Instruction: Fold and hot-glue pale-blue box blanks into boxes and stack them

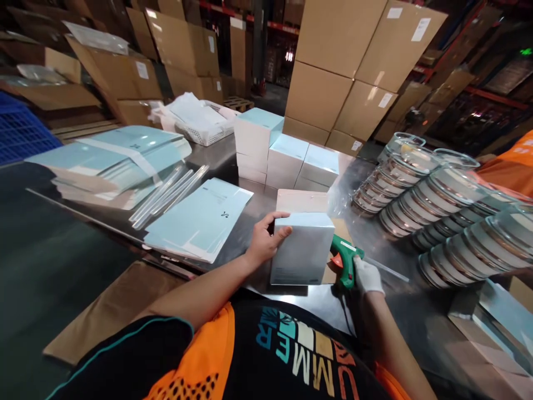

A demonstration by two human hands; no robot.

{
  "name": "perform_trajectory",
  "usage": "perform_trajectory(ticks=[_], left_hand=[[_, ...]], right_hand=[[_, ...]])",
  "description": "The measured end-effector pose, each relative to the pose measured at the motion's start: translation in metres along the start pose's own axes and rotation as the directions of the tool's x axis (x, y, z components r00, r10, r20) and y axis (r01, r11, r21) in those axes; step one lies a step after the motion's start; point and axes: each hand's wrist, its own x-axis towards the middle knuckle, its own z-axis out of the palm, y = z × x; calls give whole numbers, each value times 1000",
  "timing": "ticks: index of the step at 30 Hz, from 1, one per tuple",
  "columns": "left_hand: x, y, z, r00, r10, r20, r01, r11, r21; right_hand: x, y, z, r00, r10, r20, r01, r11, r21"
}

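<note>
At the far left of the desk (pixel 83 244) lies a pile of flat pale-blue cartons (pixel 112 158), with a few clear glue sticks (pixel 166 194) slanting beside it and a second spread of flat carton blanks (pixel 200 219) just to their right. Behind these sits a white basket (pixel 208 130) of bagged items. The left hand (pixel 266 239) grips the upper left edge of a folded pale-blue box (pixel 303 247), fingers over the top, thumb on the side; the box stands upright on the desk near the person's chest. Farther back, finished boxes (pixel 287 153) are stacked in a cluster. Just right of the held box, the gloved right hand (pixel 367 275) is closed around a green glue gun (pixel 345 261), its nozzle pointing toward the box. Rows of stacked clear-lidded round dishes (pixel 437 200) lean across the right side
</note>
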Motion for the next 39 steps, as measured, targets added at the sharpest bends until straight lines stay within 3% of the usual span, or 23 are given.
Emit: perform_trajectory(ticks=[4,6,9,11,14,16,18,20,21,24,27,29,30,33,35,37,39], left_hand=[[0,-3,1,998,39,56,-39,999,-8],[0,-5,3,993,65,94,-65,998,-3],[-1,-8,5,982,105,154,-104,994,-15],[-1,-11,6,972,143,185,-145,989,-7],[-2,-15,7,955,233,181,-231,972,-35],[0,-17,7,951,279,133,-260,955,-146],[4,-16,5,938,326,117,-295,929,-224],[10,-13,-1,887,410,214,-370,906,-203],[13,-11,-4,843,456,286,-421,889,-180],[20,-4,-13,722,551,418,-530,829,-177],[22,-1,-16,686,595,419,-566,798,-207],[21,-2,-15,689,582,432,-550,808,-212],[19,-4,-15,714,548,435,-513,833,-206],[12,-16,-15,874,326,359,-272,943,-193],[3,-28,-16,945,95,314,-42,984,-172],[-6,-40,-17,939,-156,307,197,975,-107],[-16,-49,-13,883,-362,298,407,907,-106]], right_hand=[[-1,-20,5,999,-10,-30,12,999,39],[-5,-41,23,994,-83,70,70,982,175],[-8,-71,50,946,-213,243,128,937,324],[-7,-82,59,921,-272,281,181,933,310],[-5,-80,53,891,-373,258,304,913,272],[-5,-70,44,825,-499,266,435,861,263],[-7,-60,37,701,-651,291,595,759,265],[-14,-51,35,572,-763,301,717,643,268],[-18,-49,35,536,-788,305,744,611,271],[-29,-52,35,489,-809,326,757,579,302],[-34,-57,36,472,-815,335,752,571,329],[-35,-53,38,491,-806,330,744,585,323],[-35,-49,39,530,-787,315,727,613,310],[-37,-30,47,745,-611,269,552,790,266],[-37,-21,52,878,-416,236,364,901,237],[-33,-19,56,956,-262,134,228,947,226],[-28,-25,57,987,-159,-22,159,949,271]])
